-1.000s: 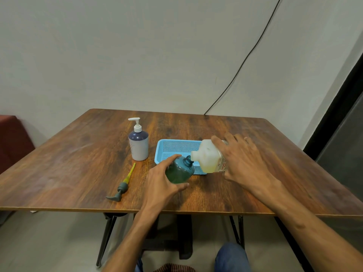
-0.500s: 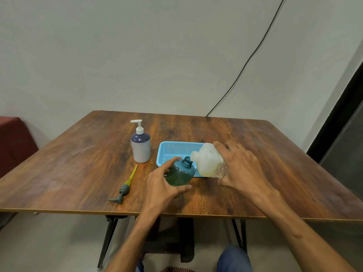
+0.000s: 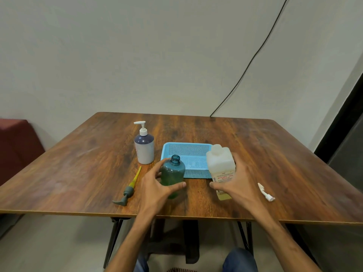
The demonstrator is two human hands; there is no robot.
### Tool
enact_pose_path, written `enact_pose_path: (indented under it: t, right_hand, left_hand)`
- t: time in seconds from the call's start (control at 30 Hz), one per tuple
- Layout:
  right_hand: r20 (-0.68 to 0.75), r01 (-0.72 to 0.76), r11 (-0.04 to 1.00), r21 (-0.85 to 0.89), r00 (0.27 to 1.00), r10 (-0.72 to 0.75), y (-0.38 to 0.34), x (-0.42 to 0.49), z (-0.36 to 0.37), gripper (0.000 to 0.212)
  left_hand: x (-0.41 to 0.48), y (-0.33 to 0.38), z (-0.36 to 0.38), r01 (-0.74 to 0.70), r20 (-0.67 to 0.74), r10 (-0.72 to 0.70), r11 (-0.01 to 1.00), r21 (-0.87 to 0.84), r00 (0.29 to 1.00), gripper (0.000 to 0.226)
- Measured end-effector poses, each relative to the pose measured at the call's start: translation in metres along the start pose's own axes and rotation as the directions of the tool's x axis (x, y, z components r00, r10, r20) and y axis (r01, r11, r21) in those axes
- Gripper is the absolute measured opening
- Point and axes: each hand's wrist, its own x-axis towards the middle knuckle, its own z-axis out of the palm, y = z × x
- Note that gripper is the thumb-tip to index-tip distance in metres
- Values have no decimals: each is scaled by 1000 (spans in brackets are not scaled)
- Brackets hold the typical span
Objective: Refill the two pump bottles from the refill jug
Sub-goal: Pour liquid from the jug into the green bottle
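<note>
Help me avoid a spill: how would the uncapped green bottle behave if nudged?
The green bottle looks like rigid plastic, so it probably won't buckle in the grip of the left hand. Its neck is open, the pump lying beside it, so tipping would likely spill. Round-bodied, it would probably roll if knocked over.

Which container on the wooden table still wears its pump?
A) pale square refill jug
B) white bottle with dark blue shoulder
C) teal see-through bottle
B: the white bottle with dark blue shoulder carries a white pump; the teal see-through bottle and pale square refill jug show none.
</note>
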Motion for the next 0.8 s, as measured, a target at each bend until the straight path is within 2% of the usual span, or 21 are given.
enact_pose_path:
  t: [0.2,0.63,0.8]
  right_hand:
    - [-61,-74,994,85,995,80,15,-3,15,91]
    - [-116,-103,988,119,986,117,27,-8,30,92]
    - [-107,-154,977,148,980,170,34,-10,34,108]
  left_hand:
    - [-2,-10,-1,37,-23,-38,998,-42,999,83]
    - [-3,-29,3,105,-4,-106,990,-89,994,102]
    - [-3,-32,6,111,9,-111,989,-95,994,103]
